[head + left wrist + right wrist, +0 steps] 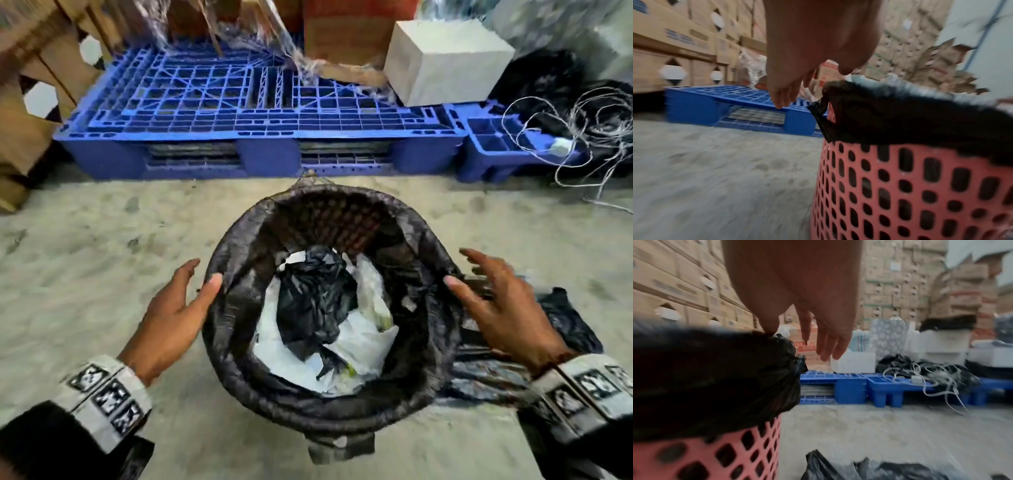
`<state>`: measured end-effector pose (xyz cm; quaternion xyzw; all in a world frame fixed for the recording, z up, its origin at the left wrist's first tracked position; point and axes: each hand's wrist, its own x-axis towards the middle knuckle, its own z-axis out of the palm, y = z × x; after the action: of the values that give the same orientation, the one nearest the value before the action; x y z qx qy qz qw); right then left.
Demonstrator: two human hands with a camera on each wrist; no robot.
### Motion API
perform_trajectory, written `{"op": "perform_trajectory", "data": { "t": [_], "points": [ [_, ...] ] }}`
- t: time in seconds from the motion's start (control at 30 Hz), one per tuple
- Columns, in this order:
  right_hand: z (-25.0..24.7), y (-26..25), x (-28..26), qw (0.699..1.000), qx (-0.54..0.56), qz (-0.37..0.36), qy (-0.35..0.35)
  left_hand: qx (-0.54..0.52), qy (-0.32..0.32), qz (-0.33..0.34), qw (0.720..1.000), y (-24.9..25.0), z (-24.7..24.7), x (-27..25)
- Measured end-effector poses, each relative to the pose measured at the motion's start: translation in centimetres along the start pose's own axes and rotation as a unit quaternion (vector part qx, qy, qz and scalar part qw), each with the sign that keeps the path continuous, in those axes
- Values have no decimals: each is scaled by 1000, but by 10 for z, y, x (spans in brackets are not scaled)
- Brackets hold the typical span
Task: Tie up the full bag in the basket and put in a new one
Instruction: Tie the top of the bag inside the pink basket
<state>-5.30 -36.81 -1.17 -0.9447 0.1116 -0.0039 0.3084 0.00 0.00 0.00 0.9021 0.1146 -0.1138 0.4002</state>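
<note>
Hands flank the basket (910, 186) rim, left hand (174, 308) and right hand (503, 308) spread, empty; next, gather the black liner (233, 274) to knot.

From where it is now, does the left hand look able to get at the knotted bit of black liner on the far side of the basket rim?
Probably yes. The left hand is open at the rim of the basket, nothing between it and the knot.
</note>
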Motion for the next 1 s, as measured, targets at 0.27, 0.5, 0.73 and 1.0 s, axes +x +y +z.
{"op": "perform_trajectory", "data": {
  "t": [0.27, 0.5, 0.73, 1.0],
  "points": [
    [32, 21, 6, 990, 125, -26, 68, -127, -5, 58, 990, -44, 26, 34],
    [23, 13, 8, 992, 93, -42, 69, -159, -23, 52, 986, -41, 16, 24],
    [19, -9, 10, 981, -100, -145, 82, -111, 85, 129, 982, -32, 19, 22],
    [15, -98, 1, 924, -237, -298, -41, 0, 156, 218, 963, -39, 24, 19]
  ]
}}
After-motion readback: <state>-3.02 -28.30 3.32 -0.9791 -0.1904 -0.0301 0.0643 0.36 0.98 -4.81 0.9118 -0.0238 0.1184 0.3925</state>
